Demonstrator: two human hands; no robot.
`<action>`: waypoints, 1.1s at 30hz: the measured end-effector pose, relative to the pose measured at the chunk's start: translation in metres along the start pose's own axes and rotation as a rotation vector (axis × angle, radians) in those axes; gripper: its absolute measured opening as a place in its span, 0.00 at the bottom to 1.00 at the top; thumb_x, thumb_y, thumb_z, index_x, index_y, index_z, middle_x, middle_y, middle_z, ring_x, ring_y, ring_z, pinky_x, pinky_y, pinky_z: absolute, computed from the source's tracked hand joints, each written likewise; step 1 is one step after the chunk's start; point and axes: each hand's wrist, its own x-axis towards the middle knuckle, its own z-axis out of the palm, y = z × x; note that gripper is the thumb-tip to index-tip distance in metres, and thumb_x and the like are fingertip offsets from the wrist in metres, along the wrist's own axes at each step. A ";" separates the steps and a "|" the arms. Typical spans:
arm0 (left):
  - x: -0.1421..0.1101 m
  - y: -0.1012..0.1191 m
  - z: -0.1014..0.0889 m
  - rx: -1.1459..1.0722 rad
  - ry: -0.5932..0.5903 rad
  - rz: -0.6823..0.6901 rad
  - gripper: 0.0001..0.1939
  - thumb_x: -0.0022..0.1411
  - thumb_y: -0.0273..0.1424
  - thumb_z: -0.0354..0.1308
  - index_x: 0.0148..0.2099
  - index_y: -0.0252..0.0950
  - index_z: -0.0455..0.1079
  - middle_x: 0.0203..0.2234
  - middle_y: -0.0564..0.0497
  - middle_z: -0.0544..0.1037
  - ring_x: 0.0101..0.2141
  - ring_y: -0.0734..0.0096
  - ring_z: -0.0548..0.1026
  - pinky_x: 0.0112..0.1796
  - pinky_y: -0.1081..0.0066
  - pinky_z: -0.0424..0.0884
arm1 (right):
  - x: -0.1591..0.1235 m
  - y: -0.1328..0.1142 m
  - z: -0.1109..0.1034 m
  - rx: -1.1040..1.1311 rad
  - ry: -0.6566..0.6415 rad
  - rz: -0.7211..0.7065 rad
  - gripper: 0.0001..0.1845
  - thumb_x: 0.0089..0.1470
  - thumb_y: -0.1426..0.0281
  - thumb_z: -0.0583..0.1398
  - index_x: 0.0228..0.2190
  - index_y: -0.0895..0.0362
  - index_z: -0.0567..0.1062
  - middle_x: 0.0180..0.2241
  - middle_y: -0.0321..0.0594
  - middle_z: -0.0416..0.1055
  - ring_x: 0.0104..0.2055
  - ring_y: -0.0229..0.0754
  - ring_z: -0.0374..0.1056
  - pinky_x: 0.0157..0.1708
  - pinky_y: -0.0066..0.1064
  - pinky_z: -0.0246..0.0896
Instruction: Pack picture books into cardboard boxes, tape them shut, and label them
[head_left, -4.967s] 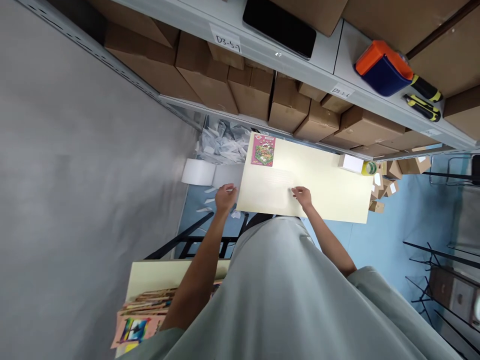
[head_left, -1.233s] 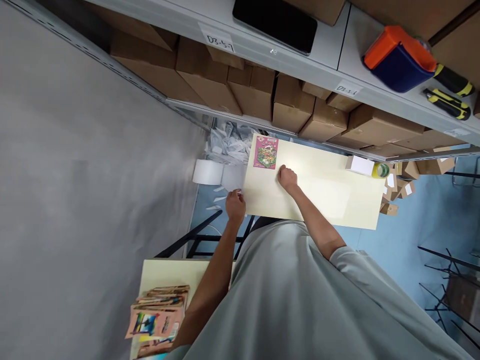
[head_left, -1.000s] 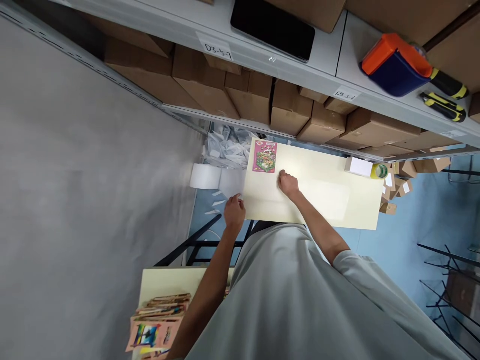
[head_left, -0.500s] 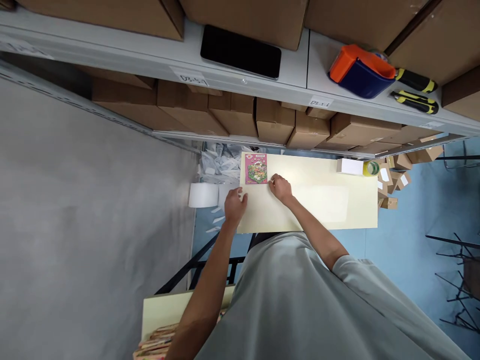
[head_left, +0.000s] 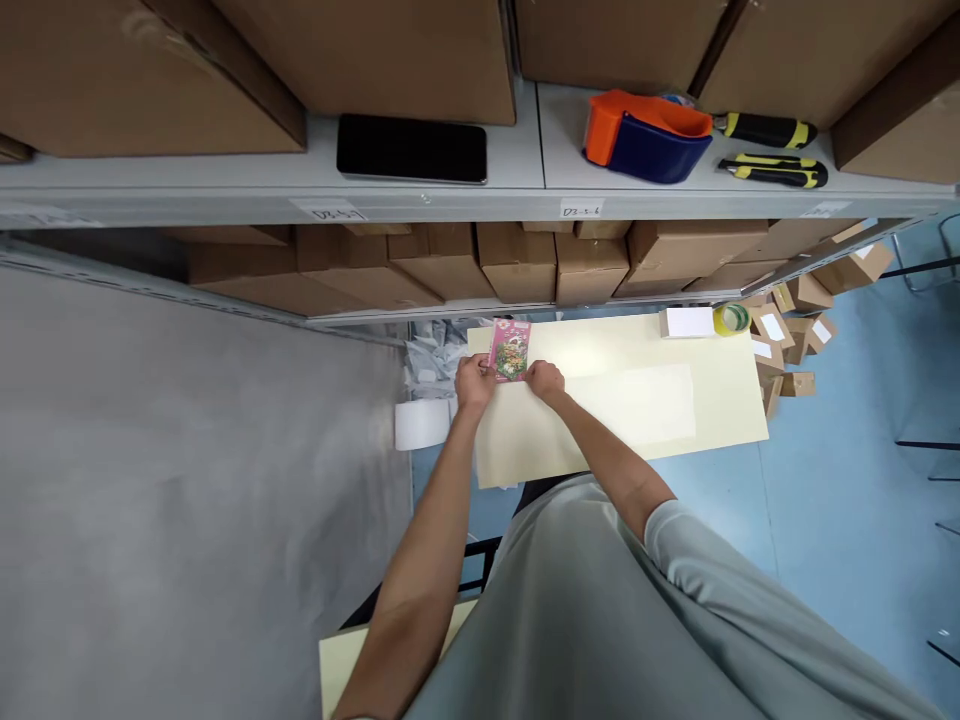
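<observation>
A flat pink booklet (head_left: 510,350), printed with a colourful garden-like picture, is at the left end of the pale yellow table (head_left: 615,400). My left hand (head_left: 474,382) is closed on its lower left corner, fingers at the edge. At the lower right corner, my right hand (head_left: 545,380) is closed with its fingertips on the booklet. The booklet looks slightly tilted; I cannot tell whether its near edge is off the table.
A white box (head_left: 687,322) and a yellow-green tape roll (head_left: 731,319) stand at the table's far right. Above hangs a shelf (head_left: 450,205) with cartons, a phone (head_left: 412,149), an orange-blue tape dispenser (head_left: 646,137) and cutters (head_left: 780,172). A white roll (head_left: 421,425) stands left, beside the wall.
My left hand has moved from beside the booklet onto its lower left corner. My right hand has closed on the lower right corner. The camera view has turned slightly.
</observation>
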 end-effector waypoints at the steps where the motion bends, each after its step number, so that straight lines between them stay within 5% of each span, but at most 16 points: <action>1: -0.005 0.009 -0.003 -0.002 0.005 0.043 0.15 0.67 0.29 0.59 0.54 0.39 0.78 0.47 0.45 0.79 0.40 0.62 0.80 0.51 0.60 0.77 | 0.001 0.006 -0.006 0.033 0.015 -0.023 0.13 0.70 0.62 0.64 0.51 0.54 0.80 0.52 0.48 0.84 0.51 0.48 0.82 0.52 0.36 0.74; 4: -0.027 0.037 -0.005 0.004 -0.008 0.175 0.16 0.69 0.30 0.61 0.57 0.41 0.78 0.51 0.44 0.78 0.47 0.58 0.79 0.54 0.59 0.76 | -0.002 0.035 -0.031 0.215 0.073 -0.123 0.21 0.71 0.62 0.60 0.61 0.52 0.74 0.56 0.42 0.81 0.43 0.40 0.82 0.47 0.30 0.76; 7: -0.057 0.066 0.015 -0.037 -0.069 0.249 0.16 0.71 0.32 0.60 0.59 0.40 0.77 0.52 0.44 0.77 0.47 0.59 0.78 0.51 0.62 0.77 | -0.019 0.085 -0.060 0.499 0.128 -0.212 0.23 0.67 0.60 0.61 0.59 0.55 0.75 0.52 0.44 0.82 0.39 0.41 0.81 0.39 0.30 0.76; 13: -0.131 0.116 0.101 -0.186 -0.328 0.195 0.13 0.73 0.34 0.57 0.56 0.38 0.76 0.48 0.46 0.81 0.40 0.66 0.80 0.44 0.68 0.78 | -0.092 0.218 -0.097 0.590 0.284 -0.109 0.18 0.58 0.54 0.65 0.39 0.56 0.79 0.39 0.43 0.83 0.41 0.45 0.77 0.44 0.33 0.75; 19: -0.193 0.153 0.184 -0.058 -0.585 0.187 0.11 0.73 0.33 0.56 0.49 0.40 0.79 0.43 0.47 0.86 0.43 0.60 0.83 0.45 0.66 0.76 | -0.146 0.317 -0.112 0.495 0.332 0.099 0.19 0.60 0.53 0.62 0.36 0.57 0.79 0.36 0.45 0.83 0.38 0.45 0.77 0.43 0.34 0.74; 25: -0.197 0.177 0.232 0.055 -0.559 0.194 0.09 0.72 0.32 0.57 0.48 0.39 0.79 0.43 0.43 0.84 0.45 0.55 0.81 0.46 0.63 0.74 | -0.132 0.356 -0.131 0.415 0.332 0.149 0.14 0.63 0.60 0.62 0.40 0.57 0.82 0.41 0.45 0.85 0.43 0.46 0.80 0.45 0.33 0.75; 33: -0.184 0.193 0.246 0.153 -0.522 0.164 0.11 0.75 0.40 0.57 0.50 0.42 0.77 0.40 0.46 0.83 0.41 0.56 0.80 0.43 0.63 0.72 | -0.109 0.363 -0.152 0.292 0.291 0.173 0.09 0.66 0.64 0.65 0.42 0.53 0.85 0.45 0.43 0.86 0.49 0.47 0.81 0.49 0.32 0.73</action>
